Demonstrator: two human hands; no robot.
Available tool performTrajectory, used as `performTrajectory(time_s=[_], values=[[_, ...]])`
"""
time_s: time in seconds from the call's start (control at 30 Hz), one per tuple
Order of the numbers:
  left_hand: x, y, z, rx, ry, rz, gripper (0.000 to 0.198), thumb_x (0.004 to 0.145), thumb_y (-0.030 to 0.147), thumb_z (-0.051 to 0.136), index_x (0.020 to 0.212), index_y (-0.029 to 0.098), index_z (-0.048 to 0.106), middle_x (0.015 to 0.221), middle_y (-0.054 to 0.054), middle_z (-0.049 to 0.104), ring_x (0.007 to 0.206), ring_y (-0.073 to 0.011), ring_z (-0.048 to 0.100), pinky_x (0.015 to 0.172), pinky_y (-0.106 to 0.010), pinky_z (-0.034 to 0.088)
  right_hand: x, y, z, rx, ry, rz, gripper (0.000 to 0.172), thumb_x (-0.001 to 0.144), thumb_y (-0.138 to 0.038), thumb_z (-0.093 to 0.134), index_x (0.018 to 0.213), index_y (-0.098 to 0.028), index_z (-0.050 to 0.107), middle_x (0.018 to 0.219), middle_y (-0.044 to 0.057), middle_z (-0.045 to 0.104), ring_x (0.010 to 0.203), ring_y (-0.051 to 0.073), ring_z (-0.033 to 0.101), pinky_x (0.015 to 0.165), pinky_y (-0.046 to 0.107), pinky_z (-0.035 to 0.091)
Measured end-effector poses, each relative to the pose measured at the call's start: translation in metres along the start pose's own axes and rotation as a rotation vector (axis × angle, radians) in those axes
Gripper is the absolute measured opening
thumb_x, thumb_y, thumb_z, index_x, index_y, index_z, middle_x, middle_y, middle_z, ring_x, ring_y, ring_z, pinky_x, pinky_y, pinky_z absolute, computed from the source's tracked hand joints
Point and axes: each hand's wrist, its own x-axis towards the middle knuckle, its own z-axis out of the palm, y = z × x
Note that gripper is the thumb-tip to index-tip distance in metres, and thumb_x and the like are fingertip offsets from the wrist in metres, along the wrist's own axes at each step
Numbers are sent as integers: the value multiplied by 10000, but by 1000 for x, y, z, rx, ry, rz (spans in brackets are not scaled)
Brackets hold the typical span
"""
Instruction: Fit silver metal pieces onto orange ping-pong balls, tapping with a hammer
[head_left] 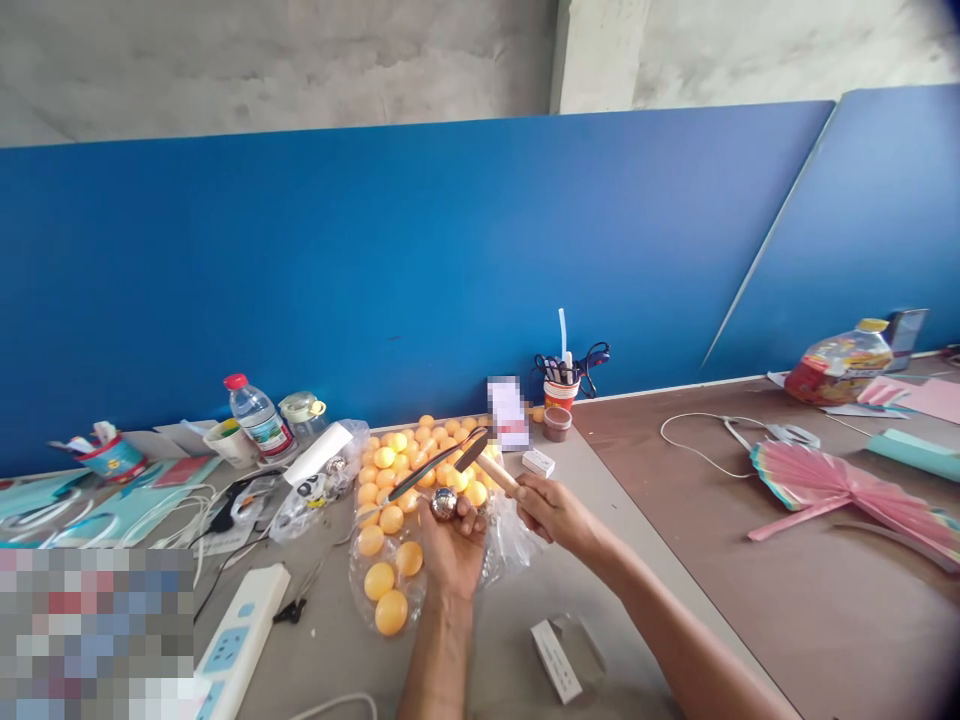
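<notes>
My left hand is palm up, fingers curled around a shiny metal ball. My right hand grips the pale wooden handle of a small hammer, whose dark head is just above and to the right of the ball, apart from it. A long, thin dark strip-like tool slants behind my left fingertips; whether that hand touches it I cannot tell. Behind and left of both hands, many orange plastic balls lie in a clear plastic bag.
A white power strip and loose cables lie at left. A water bottle, a glass jar and a cup of pens stand near the blue partition. Small white boxes lie in front; a pink fan lies right.
</notes>
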Motion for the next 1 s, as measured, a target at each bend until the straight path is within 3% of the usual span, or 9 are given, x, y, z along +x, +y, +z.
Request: performTrajectory(time_s=[0.13, 0.3, 0.43, 0.6, 0.73, 1.0], values=[[-1, 0, 1, 3, 28, 18, 492, 942, 509, 519, 579, 185, 446, 576, 18, 451, 426, -73, 343, 473, -221, 359, -1, -2, 1, -145, -46, -8, 332, 953, -341, 458, 653, -200, 439, 592, -28, 520, 527, 96, 438, 548, 238, 344], [-1, -1, 1, 17, -29, 8, 462, 935, 528, 526, 625, 189, 475, 599, 15, 471, 438, -80, 359, 487, -230, 369, 0, -2, 0, -19, 58, -12, 343, 986, -380, 377, 689, -215, 421, 585, -27, 513, 499, 103, 426, 529, 243, 351], [-1, 0, 1, 19, 0, 2, 486, 955, 511, 493, 594, 191, 441, 575, 22, 446, 425, -76, 339, 477, -229, 357, -1, -5, 2, -159, -23, 2, 338, 960, -354, 447, 656, -206, 438, 588, -21, 521, 527, 106, 452, 558, 248, 351], [-5, -3, 7, 126, -30, 49, 485, 869, 574, 619, 605, 199, 461, 579, 19, 483, 435, -78, 339, 480, -233, 371, -2, -4, 2, 33, 38, -56, 356, 1003, -408, 345, 709, -218, 411, 603, -29, 503, 491, 98, 410, 527, 249, 348], [-7, -9, 11, 232, 59, 62, 525, 776, 626, 700, 586, 210, 441, 542, 27, 479, 412, -80, 324, 437, -241, 344, -3, -4, 1, -100, 15, -27, 354, 988, -398, 401, 690, -210, 438, 606, -19, 528, 531, 110, 445, 553, 254, 351], [-7, -6, 10, 238, 27, 61, 517, 840, 630, 622, 600, 192, 488, 549, 18, 504, 412, -72, 356, 461, -232, 393, -6, -14, -3, 6, 23, -34, 327, 977, -385, 394, 697, -219, 417, 590, -31, 502, 506, 102, 418, 535, 255, 352]])
